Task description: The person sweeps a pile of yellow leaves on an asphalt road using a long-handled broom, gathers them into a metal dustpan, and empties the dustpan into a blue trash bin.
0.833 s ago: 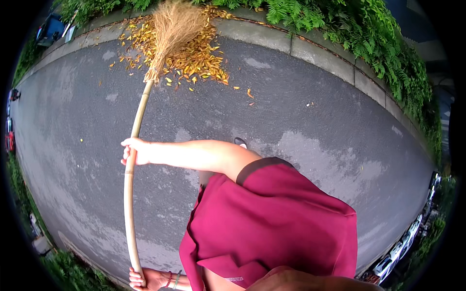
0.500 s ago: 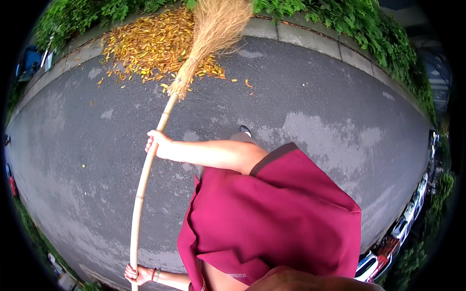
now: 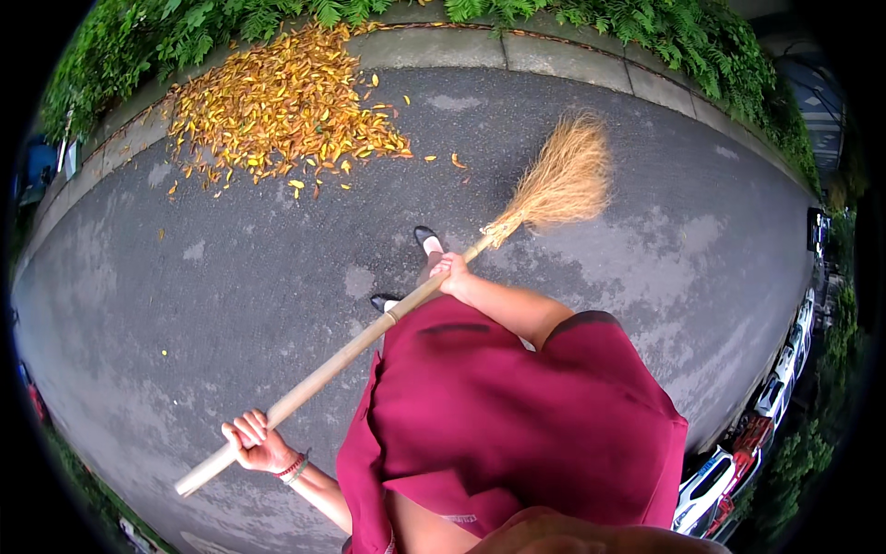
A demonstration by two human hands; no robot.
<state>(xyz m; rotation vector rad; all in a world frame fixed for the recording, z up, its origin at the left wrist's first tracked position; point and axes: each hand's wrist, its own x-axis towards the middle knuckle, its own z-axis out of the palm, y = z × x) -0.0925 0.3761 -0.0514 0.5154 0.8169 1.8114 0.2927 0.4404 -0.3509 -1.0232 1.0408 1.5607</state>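
A straw broom (image 3: 558, 180) with a long bamboo handle slants across my front, its bristles to the far right over the asphalt. Near the handle's butt end, at lower left, my left hand (image 3: 263, 445) is wrapped round the pole, with bracelets on its wrist. Just below the bristles' binding, my right hand (image 3: 450, 274) grips the same pole in front of my body. A heap of yellow and brown leaves (image 3: 286, 111) lies at the far left against the kerb, apart from the bristles. Whether the bristles touch the ground I cannot tell.
Grey asphalt (image 3: 231, 305) with paler patches surrounds me. A concrete kerb (image 3: 563, 63) runs along the far side, with green shrubs (image 3: 701, 55) behind it. My dark shoes (image 3: 425, 235) stand near the pole. Parked cars (image 3: 706, 489) line the right edge.
The broom has swung from the leaf heap to the right, away from the kerb, and now slants. My right hand has come rightward with it; my left hand has risen slightly. The heap shows more fully.
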